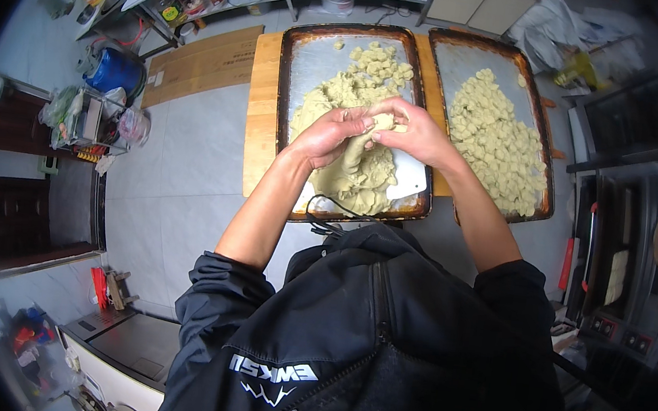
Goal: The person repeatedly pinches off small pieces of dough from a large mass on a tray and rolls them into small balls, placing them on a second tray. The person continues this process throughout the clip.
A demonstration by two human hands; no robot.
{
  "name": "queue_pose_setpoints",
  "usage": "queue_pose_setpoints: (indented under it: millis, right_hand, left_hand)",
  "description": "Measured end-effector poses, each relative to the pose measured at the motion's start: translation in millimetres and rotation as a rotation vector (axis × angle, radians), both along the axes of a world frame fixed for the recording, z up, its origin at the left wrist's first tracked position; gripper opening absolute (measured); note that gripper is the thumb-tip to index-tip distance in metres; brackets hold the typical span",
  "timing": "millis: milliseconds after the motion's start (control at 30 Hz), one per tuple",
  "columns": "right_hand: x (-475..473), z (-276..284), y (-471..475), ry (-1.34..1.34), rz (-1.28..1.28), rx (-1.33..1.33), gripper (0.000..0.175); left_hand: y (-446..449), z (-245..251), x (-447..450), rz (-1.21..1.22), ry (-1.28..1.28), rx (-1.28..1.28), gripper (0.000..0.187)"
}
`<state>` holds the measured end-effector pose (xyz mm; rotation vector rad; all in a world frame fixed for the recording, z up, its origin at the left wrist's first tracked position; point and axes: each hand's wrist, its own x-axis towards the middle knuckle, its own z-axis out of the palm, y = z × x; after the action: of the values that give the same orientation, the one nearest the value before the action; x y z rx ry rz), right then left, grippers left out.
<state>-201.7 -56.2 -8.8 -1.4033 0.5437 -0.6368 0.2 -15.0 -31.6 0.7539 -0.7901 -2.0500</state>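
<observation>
A strip of pale yellow-green dough [354,155] hangs from my left hand [332,134], whose fingers are closed around it. My right hand [413,131] pinches the upper end of the same strip, its fingertips close to the left thumb. Both hands are above a dark-rimmed metal baking tray [284,72]. On that tray lie a large soft mass of dough [367,194] and, at the far end, a heap of small dough pieces [381,65]. A white plastic scraper [410,177] lies partly under the dough mass, to its right.
A second baking tray [549,118] at the right holds many small dough pieces [489,138]. Both trays rest on a wooden board [260,118]. A black cord [318,224] loops at the near tray edge. Flattened cardboard [202,66] lies left; an oven [633,258] stands right.
</observation>
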Motion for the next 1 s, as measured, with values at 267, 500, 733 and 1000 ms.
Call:
queue_pose_setpoints:
  millis: [267,500,733,1000]
  right_hand:
    - [-12,2,-6,0.424,-0.14,-0.156,0.015]
    - [1,-4,6,0.306,-0.026,-0.058,0.023]
    - [-14,-7,-6,0.254,-0.064,-0.239,0.02]
    - [-10,-3,-5,0.248,-0.172,0.007,0.017]
  left_hand:
    - [3,2,2,0.099,-0.033,0.11,0.042]
    - [2,-15,-6,0.039,-0.288,-0.127,0.04]
    - [7,-18,-12,0.082,-0.201,0.103,0.021]
    - [5,4,-3,0.068,0.065,0.098,0.02]
